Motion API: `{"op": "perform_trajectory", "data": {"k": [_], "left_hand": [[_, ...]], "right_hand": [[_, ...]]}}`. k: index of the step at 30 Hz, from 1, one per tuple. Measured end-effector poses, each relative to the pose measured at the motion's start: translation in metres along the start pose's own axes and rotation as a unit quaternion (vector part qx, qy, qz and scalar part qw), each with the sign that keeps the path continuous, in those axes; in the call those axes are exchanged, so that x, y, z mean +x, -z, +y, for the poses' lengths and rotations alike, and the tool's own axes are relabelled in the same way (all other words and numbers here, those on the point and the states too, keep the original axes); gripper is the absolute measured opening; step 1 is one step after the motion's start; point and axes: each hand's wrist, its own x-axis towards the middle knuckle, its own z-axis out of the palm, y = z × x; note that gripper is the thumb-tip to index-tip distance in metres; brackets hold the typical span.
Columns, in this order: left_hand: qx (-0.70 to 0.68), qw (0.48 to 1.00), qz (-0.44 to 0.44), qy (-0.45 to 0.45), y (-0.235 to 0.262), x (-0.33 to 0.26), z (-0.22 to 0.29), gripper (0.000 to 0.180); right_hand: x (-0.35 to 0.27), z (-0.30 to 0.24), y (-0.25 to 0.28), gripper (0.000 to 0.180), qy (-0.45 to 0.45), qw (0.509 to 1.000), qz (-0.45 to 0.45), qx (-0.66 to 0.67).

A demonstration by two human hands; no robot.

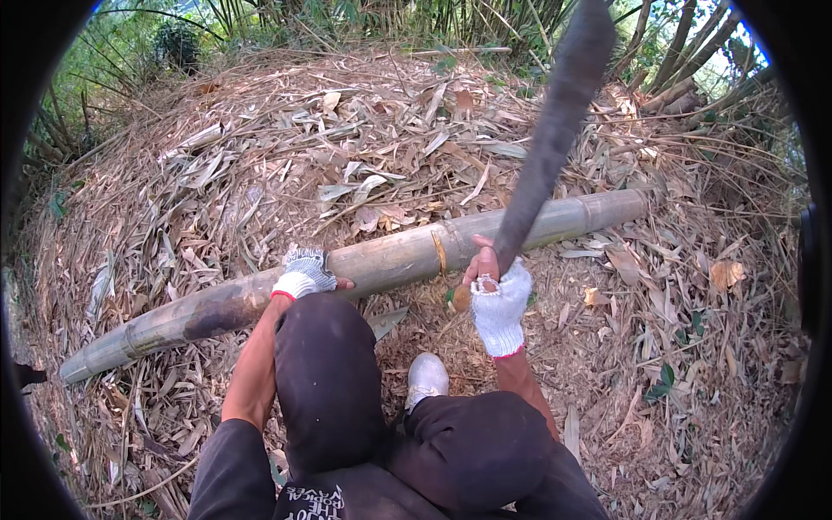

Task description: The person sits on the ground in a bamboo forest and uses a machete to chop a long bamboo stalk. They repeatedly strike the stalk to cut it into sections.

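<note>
A long, thick bamboo pole lies across the ground in front of my knees, running from the lower left to the upper right. My left hand, in a white and grey knit fingerless glove, grips the pole near its middle, the thumb on the near side. In my right hand, gloved in white with bare fingertips, is the handle of a machete. Its long dark blade points up and away, over the pole. A narrow orange-brown notch marks the pole just left of my right hand.
Dry bamboo leaves and broken stalks cover the sloping ground. Bamboo clumps stand at the back right, with green growth along the far edge. My knees and a white shoe are close to the pole's near side.
</note>
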Motion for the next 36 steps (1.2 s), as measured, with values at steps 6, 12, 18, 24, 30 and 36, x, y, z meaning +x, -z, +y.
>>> {"op": "perform_trajectory", "data": {"k": [6, 12, 18, 24, 30, 36], "left_hand": [[-0.012, 0.999, -0.036, -0.005, 0.007, 0.004, 0.010, 0.096], [-0.024, 1.000, -0.019, 0.000, 0.003, 0.003, 0.003, 0.089], [-0.033, 0.999, 0.007, 0.005, -0.002, -0.005, 0.000, 0.100], [-0.052, 0.999, 0.012, -0.009, -0.005, 0.002, 0.014, 0.102], [-0.034, 0.999, -0.012, 0.014, 0.001, -0.002, 0.008, 0.102], [-0.052, 0.999, 0.004, 0.004, -0.003, -0.007, -0.002, 0.093]], "right_hand": [[-0.075, 0.132, 0.014, 0.034, -0.243, 0.848, -0.280, -0.378], [-0.054, 0.085, 0.019, 0.032, -0.212, 0.893, -0.240, -0.317], [0.005, -0.020, 0.011, 0.028, -0.043, 0.976, 0.027, 0.211], [-0.076, 0.131, 0.014, 0.036, -0.229, 0.911, -0.150, -0.307], [-0.073, 0.122, 0.010, 0.039, -0.232, 0.923, -0.180, -0.249], [0.004, -0.018, 0.011, 0.031, -0.022, 0.993, 0.029, 0.113]]}}
